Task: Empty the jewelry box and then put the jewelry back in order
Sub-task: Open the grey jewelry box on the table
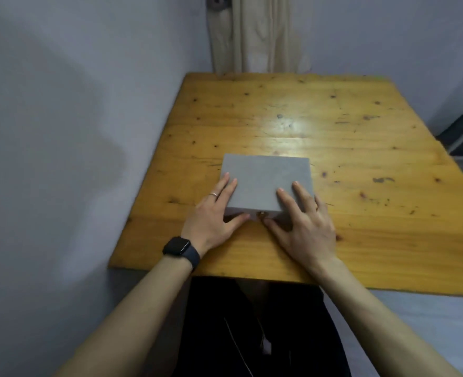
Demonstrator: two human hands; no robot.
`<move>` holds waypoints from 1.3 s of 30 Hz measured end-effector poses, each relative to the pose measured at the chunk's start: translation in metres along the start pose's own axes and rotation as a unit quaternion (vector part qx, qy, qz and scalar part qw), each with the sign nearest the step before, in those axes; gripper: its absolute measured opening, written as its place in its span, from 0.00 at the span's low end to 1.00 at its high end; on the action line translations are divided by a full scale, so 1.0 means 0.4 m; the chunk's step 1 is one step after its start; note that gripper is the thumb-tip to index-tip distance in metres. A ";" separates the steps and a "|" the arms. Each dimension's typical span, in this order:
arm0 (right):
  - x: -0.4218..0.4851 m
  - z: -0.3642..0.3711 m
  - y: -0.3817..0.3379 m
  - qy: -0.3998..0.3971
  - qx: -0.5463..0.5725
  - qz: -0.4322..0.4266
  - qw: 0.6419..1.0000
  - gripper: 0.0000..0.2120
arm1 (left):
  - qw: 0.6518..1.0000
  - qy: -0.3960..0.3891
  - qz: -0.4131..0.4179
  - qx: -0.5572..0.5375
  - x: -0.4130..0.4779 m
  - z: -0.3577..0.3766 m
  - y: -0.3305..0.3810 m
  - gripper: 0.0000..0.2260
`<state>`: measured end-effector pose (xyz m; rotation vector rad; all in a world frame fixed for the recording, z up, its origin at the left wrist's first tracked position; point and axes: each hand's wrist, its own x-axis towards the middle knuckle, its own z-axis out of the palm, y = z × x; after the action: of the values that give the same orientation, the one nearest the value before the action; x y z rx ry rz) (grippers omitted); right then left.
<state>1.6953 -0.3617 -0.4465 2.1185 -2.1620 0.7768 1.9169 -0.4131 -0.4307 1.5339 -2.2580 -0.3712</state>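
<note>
A grey jewelry box [265, 178] lies closed on the wooden table [361, 148], near its front edge. A small metal clasp [261, 213] shows on the box's front face. My left hand [214, 213] grips the box's left front corner, fingers on the lid and thumb against the front. My right hand [301, 219] grips the right front corner the same way, its thumb just below the clasp. No jewelry is visible; the box's inside is hidden.
A wall runs close along the table's left side. A beige curtain [255, 34] hangs behind the far edge. A black watch [180, 247] is on my left wrist. Dark-clothed legs [252, 327] show below the table's front edge.
</note>
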 end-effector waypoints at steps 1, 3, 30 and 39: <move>0.001 -0.002 -0.004 -0.005 -0.002 0.006 1.000 0.32 | 1.000 0.008 -0.004 0.001 -0.006 0.006 0.006 0.36; -0.002 -0.003 -0.010 -0.017 -0.004 0.014 1.000 0.33 | 1.000 0.023 -0.019 0.004 -0.023 0.018 0.020 0.34; -0.049 -0.043 0.009 -0.025 0.216 0.179 0.959 0.40 | 0.983 0.078 -0.100 -0.131 -0.047 0.033 0.027 0.29; -0.043 -0.031 0.032 -0.007 0.245 0.183 0.952 0.32 | 0.983 0.122 -0.085 -0.106 -0.040 -0.023 0.043 0.24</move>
<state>1.6807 -0.3417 -0.4457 1.9036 -2.6279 1.4686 1.9118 -0.3920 -0.4179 1.5686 -1.8450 -0.4306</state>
